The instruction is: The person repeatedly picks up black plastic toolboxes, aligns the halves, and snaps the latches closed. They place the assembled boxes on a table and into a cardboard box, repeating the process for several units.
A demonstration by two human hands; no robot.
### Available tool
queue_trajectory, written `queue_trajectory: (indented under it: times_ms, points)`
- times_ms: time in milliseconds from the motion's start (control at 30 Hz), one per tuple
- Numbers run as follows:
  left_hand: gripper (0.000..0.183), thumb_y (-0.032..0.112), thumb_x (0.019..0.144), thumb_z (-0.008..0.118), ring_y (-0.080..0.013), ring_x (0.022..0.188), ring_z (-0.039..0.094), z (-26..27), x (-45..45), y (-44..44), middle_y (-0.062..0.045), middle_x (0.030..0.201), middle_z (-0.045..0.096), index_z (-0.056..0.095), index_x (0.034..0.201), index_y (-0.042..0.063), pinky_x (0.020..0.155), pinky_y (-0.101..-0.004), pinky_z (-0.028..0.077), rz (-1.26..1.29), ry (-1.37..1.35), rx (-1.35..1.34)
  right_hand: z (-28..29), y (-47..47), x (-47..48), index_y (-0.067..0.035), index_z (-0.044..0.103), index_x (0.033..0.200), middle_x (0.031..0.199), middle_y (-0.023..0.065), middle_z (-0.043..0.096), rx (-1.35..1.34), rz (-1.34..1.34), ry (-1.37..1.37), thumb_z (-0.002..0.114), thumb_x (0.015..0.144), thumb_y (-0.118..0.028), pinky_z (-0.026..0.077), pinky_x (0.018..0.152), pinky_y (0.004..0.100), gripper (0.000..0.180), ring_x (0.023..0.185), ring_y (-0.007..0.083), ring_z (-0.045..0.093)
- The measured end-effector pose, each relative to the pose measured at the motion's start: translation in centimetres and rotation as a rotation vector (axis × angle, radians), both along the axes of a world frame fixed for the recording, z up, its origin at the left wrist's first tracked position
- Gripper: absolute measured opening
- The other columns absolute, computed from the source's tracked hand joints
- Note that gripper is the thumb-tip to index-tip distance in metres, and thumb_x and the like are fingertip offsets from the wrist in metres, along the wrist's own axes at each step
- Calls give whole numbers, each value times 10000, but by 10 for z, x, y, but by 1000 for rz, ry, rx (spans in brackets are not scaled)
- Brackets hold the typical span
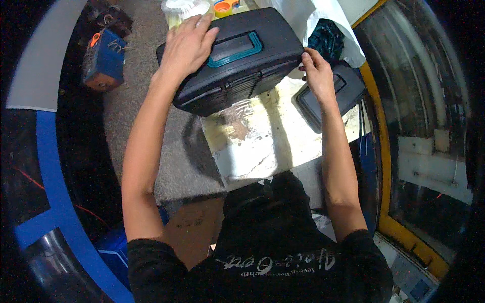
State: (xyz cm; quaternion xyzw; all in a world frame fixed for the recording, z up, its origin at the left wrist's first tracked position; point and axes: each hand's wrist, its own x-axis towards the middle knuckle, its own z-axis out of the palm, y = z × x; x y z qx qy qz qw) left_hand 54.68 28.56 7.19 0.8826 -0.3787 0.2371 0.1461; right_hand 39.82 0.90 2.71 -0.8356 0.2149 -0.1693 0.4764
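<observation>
A large black plastic toolbox with a teal folding handle lies before me, tilted, over the far part of a stained light worktop. My left hand rests on its lid at the left side, thumb beside the handle, fingers over the far edge. At the right end, my right hand has its thumb and fingers against the box's corner. Under my right wrist lies a smaller dark case with its own handle. The toolbox's lid is down, and its inside is hidden.
Beyond the toolbox stand a clear plastic container and an orange tape roll. A white bag with dark contents is at the back right, beside a yellow frame. A blue box stands on the floor at left.
</observation>
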Motion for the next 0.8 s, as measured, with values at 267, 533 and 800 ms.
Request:
queue_trajectory:
  times_ms: [267,533,800]
  points:
    - [414,348,957,466,-311,1281,441,-24,-61,39,-141,1334,521,561,1279,105,1067,-563,273,132,-8,3,-9,1,2,-6,612,1175,876,69,656,153,26,-203,670,880,-202,499,614,251,359,712,103,587]
    - [428,340,903,563,-306,1256,471,-19,-83,45,-146,1309,540,578,1245,83,1060,-559,286,87,-66,23,-14,-15,-6,-19,627,1154,939,84,687,18,59,-77,629,890,-142,510,639,262,291,770,118,627]
    - [621,334,810,684,-304,1280,434,-20,-113,29,-96,1349,515,476,1362,137,1071,-532,285,50,-13,168,-85,12,-131,-25,626,1113,958,122,643,-140,226,207,582,881,-96,490,732,313,246,839,203,611]
